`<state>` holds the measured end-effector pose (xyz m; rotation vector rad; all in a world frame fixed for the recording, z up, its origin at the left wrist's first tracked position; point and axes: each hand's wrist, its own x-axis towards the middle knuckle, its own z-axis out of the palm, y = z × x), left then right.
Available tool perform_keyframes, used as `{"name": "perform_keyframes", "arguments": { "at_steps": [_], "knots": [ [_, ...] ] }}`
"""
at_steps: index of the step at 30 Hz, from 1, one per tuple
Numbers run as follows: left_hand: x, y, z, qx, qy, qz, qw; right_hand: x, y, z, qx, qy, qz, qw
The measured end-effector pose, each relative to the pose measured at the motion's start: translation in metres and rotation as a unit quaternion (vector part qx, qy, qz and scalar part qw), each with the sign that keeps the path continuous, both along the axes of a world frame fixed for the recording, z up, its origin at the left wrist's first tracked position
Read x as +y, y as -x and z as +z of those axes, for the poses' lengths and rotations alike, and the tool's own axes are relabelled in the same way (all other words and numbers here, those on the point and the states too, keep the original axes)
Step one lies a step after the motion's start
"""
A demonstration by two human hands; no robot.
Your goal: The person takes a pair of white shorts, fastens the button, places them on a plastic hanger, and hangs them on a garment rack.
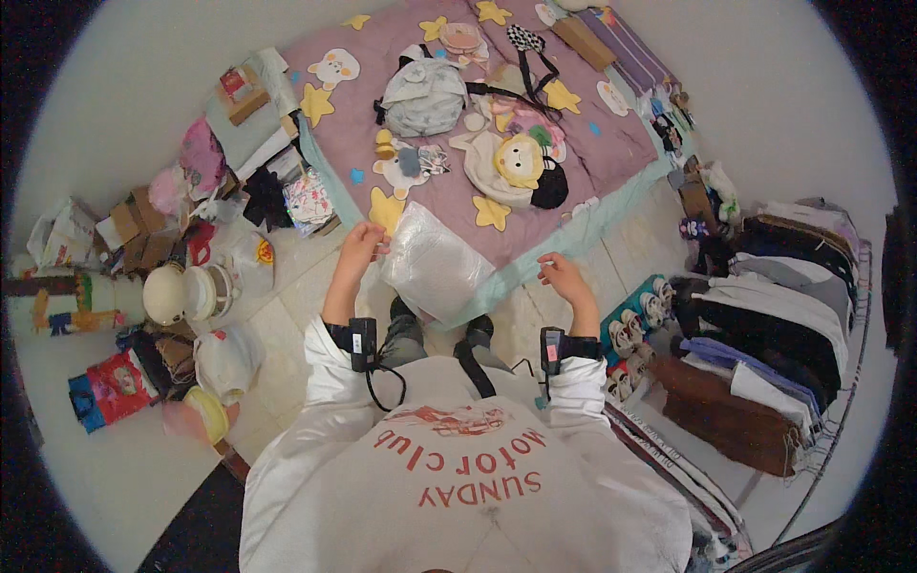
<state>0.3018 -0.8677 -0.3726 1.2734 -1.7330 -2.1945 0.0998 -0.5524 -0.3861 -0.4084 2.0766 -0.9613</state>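
A clear, wrinkled plastic sheet or bag [439, 263] lies over the near corner of the bed, in front of my body. My left hand [359, 254] is beside its left edge, fingers loosely bent and apart; whether the fingertips touch the plastic I cannot tell. To the right of the plastic, my right hand [565, 277] hovers with fingers spread and nothing in them. Farther back on the bed are a light grey backpack [424, 95], a yellow-faced plush item [519, 160] and a black round fuzzy item [549, 184].
The bed has a mauve cover [353, 115] with yellow stars. Boxes [143, 224], bags and a white rounded container [164, 294] crowd the left side. On the right stand a rack of folded clothes [774, 315] and several shoes [630, 329]. Pale floor tiles [296, 315] show beside the bed.
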Motion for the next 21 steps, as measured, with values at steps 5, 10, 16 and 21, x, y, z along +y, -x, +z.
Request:
{"name": "perform_keyframes", "arguments": {
  "at_steps": [5,10,16,21],
  "knots": [
    [-0.010,0.011,-0.029,-0.009,-0.024,-0.038,0.999,-0.005,-0.017,-0.002,-0.027,-0.039,-0.026,0.999],
    [-0.003,0.033,-0.040,-0.036,-0.018,-0.074,0.996,0.015,-0.008,-0.044,-0.045,-0.050,-0.040,0.997],
    [0.015,0.046,-0.082,-0.110,-0.025,-0.067,0.991,0.020,0.038,-0.114,0.014,-0.077,0.003,0.997],
    [0.056,0.062,-0.114,-0.129,-0.047,-0.034,0.990,0.011,0.088,-0.181,0.194,-0.030,0.102,0.975]
  ]
}}
